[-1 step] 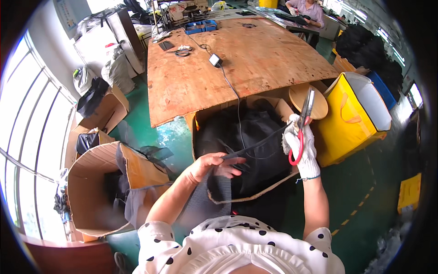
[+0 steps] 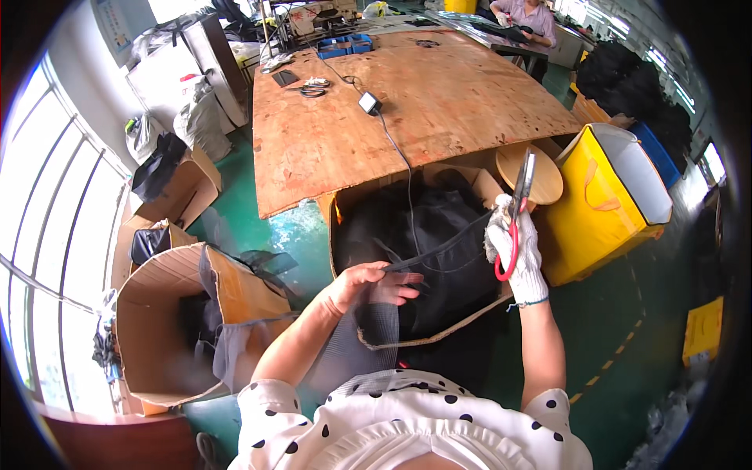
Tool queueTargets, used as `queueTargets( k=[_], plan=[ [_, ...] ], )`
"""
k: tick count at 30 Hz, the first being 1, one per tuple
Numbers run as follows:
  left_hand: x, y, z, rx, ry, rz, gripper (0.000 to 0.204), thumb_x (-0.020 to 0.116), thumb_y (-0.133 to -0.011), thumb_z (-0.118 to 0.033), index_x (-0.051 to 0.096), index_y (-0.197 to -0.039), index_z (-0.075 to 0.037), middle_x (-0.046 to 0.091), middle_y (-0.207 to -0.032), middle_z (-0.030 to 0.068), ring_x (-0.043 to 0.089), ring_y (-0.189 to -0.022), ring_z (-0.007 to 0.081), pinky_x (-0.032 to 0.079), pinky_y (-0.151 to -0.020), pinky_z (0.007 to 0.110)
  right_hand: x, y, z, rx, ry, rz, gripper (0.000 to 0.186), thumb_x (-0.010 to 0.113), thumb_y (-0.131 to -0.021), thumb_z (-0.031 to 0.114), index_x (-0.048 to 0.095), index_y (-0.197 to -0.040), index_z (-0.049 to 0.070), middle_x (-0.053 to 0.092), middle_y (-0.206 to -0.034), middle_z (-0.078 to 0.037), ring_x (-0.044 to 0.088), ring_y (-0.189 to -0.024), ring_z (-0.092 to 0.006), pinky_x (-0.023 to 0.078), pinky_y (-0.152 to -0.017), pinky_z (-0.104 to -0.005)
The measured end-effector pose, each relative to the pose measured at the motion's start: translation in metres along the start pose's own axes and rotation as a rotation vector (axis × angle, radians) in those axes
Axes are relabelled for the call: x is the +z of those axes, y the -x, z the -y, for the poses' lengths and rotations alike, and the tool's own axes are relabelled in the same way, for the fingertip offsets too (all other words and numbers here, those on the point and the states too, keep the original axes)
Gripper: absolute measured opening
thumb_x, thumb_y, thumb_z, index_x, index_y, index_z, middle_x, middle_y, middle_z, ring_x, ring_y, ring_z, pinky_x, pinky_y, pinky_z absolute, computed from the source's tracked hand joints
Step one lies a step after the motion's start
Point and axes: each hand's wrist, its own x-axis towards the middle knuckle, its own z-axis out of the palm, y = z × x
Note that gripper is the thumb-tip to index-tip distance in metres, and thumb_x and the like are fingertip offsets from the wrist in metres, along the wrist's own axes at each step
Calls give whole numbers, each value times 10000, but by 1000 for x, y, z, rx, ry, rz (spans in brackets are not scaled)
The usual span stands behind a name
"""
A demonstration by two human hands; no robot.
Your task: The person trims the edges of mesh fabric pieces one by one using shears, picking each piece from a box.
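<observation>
The left hand [image 2: 356, 290] is bare, its thumb pressing on the dark edge of a black mesh [image 2: 449, 257] while the other fingers spread beneath, loosely curved and partly showing through the sheer weave. The mesh stretches from there to the right hand [image 2: 526, 252], which wears a white knitted glove, fuzzy and ribbed, with a blue thread at its cuff. Its fingers are closed around scissors [image 2: 526, 182]: smooth red loops against the palm, steel blades pointing up and away. The mesh edge runs up to the glove; whether those fingers also pinch it, I cannot tell.

The mesh lies over an open cardboard box [image 2: 429, 339] filled with black cloth [image 2: 370, 225], soft and heaped in slack folds, parts of it faintly shiny. A finely striped grey stretch of netting hangs below the left hand. To the left stands a second box [image 2: 150, 333], its ragged brown walls bowed, a limp grey mesh [image 2: 233, 345] draped over its rim.

Beyond is a desk [image 2: 439, 94] of plywood, scuffed and stained, with a thin black cable [image 2: 395, 142] trailing over its edge from a small block [image 2: 370, 103]. A round wooden disc [image 2: 548, 178] with pale grain stands behind the scissors, next to a boxy yellow bag [image 2: 586, 207] with a silvery lining.
</observation>
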Motion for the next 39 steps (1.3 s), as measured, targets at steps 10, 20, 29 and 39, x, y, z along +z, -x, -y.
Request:
queueTargets(
  k=[10, 20, 29, 39],
  plan=[
    [-4, -18, -7, 242, 268, -103, 412, 615, -777, -222, 511, -1087, 29, 326, -1365, 294, 375, -1248, 400, 320, -1045, 441, -61, 71, 11, -43, -68, -350, 322, 496, -929, 342, 462, -1174, 136, 471, -634, 26, 397, -414, -35, 318, -366, -187],
    [13, -55, -6, 143, -135, 85, 568, 523, -818, -287, 450, -1244, 82, 436, -1336, 198, 441, -1228, 290, 311, -1051, 366, 13, 108, 15, 879, -690, 306, 216, 434, -954, 316, 478, -937, 105, 427, -593, 33, 420, -454, -78, 386, -381, -211],
    [13, -53, -8, 101, -208, 67, 562, 523, -829, -295, 454, -1241, 80, 482, -1294, 172, 464, -1199, 256, 307, -1053, 351, 16, 106, 0, 835, -387, 433, 248, 449, -932, 387, 505, -971, 149, 509, -679, 32, 462, -428, -69, 408, -328, -205],
    [7, -56, 4, 53, -150, 52, 469, 504, -853, -226, 475, -1210, 77, 548, -1197, 156, 501, -1144, 246, 325, -1039, 361, 27, 90, -7, 638, -336, 475, 464, 539, -856, 516, 457, -1023, 90, 486, -659, 7, 454, -456, -79, 376, -366, -201]
  ],
)
